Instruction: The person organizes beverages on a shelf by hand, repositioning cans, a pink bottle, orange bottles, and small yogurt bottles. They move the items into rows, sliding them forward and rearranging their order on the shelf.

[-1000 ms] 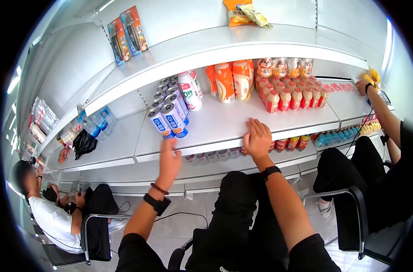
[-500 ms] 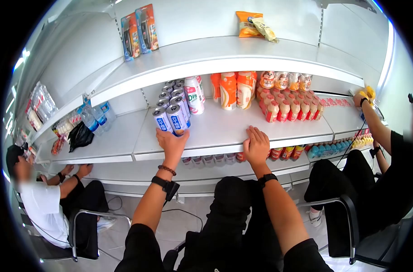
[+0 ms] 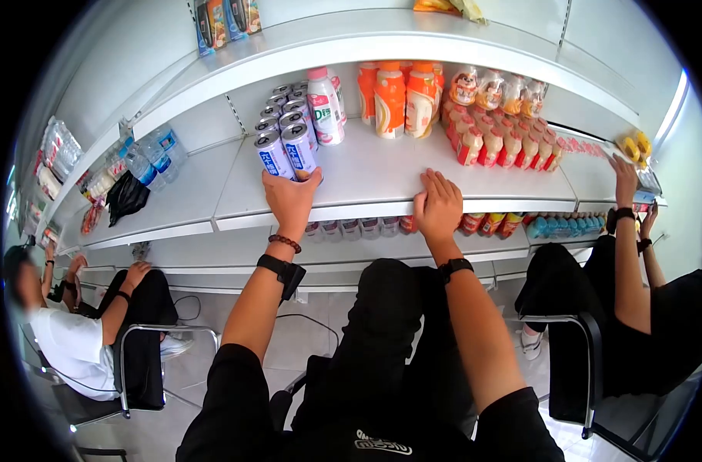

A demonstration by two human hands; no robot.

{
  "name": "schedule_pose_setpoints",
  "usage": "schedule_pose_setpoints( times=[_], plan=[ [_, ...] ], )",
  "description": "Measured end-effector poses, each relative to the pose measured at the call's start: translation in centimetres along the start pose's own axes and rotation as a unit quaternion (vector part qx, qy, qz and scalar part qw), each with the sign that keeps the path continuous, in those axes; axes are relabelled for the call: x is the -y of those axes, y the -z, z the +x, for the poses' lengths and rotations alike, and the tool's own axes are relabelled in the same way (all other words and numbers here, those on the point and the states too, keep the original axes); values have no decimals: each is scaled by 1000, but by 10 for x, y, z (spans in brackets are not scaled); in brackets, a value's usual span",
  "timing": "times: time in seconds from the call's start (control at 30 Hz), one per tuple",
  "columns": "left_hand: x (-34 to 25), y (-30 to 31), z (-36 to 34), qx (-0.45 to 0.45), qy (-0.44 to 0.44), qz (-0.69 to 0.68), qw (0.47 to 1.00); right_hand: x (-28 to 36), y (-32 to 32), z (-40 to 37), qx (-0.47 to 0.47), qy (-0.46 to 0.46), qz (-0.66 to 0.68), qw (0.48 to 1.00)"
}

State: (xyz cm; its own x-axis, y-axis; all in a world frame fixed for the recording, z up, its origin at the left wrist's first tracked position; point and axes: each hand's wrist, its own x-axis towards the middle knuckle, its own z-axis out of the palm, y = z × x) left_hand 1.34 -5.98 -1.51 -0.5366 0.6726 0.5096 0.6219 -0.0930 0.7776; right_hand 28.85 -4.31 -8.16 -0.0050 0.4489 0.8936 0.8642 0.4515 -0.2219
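Two white-and-blue drink cans [image 3: 286,157] stand upright at the front of a block of several cans on the middle shelf. My left hand [image 3: 291,202] is at their lower front, its thumb against the right can and its fingers by the left one; part of the grip is hidden. Directly behind and right of the cans stands a white bottle with a pink cap [image 3: 325,108]. My right hand [image 3: 439,202] lies flat over the front edge of the middle shelf [image 3: 366,189], holding nothing, fingers stretched out.
Orange bottles [image 3: 389,104] and small red-capped bottles [image 3: 509,146] stand farther right. Above them runs the upper shelf [image 3: 351,48]. Water bottles [image 3: 147,165] and a black bag [image 3: 128,196] are at left. A person sits on each side; the right one's hand [image 3: 624,181] reaches up.
My view has tilted downward, so the shelves appear higher. Both my hands keep their places at the cans and shelf edge. The left person's near hand has moved to a knee.
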Motion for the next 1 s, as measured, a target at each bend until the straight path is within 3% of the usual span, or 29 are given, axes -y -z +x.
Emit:
schedule_pose_setpoints(
  times=[0.13,0.27,0.4,0.43,0.53,0.57,0.77,0.87,1.0],
  plan=[
    [-1,-13,-12,-31,-67,52,996,-1,0,0,-5,0,6,1000],
    [-4,-24,-18,21,-32,86,996,0,2,1,-8,1,4,1000],
    [1,-41,-21,-11,-42,101,994,0,1,1,-8,2,2,1000],
    [3,-45,-23,-73,-103,144,981,1,0,2,-12,4,5,1000],
    [-2,-45,-25,-97,-102,186,972,0,1,-1,-14,0,8,1000],
    [-6,-42,-26,-49,-43,156,986,0,1,-1,-14,-1,9,1000],
    [-11,-33,-20,-44,-25,72,996,1,1,2,-8,-2,7,1000],
    [-16,-21,-16,20,41,52,998,0,2,1,-7,-2,12,1000],
    [-5,-25,-12,70,-1,64,995,0,1,1,-11,-5,16,1000]
  ],
)
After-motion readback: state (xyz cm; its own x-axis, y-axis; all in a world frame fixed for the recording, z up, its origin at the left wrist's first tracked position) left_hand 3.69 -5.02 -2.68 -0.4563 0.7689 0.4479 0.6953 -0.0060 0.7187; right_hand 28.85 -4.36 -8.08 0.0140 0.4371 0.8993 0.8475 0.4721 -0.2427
